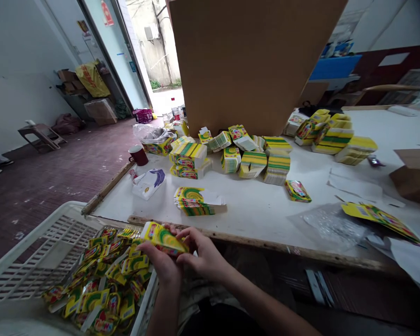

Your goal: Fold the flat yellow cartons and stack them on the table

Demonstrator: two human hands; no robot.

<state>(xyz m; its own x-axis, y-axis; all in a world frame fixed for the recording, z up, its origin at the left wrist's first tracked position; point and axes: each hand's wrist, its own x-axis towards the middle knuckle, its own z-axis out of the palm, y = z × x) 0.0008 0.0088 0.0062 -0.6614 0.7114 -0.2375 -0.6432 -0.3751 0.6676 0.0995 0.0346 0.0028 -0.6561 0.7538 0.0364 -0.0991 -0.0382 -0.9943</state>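
Observation:
Both my hands hold one small yellow-and-green printed carton [163, 238] just below the table's near edge. My left hand [161, 262] grips it from underneath with curled fingers. From the right side, my right hand [203, 254] pinches its end. A white slatted plastic crate [31, 252] at lower left holds several folded cartons [105, 280] of the same print. On the white table [259, 205], straight ahead of my hands, lies a small stack of flat carton blanks [196, 201].
Many bundles of flat blanks [262, 161] sit mid-table in front of a tall brown cardboard sheet [248, 60]. More bundles [332, 133] lie to the right. A red mug [139, 155], a white packet [149, 183], a plastic bag [331, 224] and a cardboard box [415, 175] are also there.

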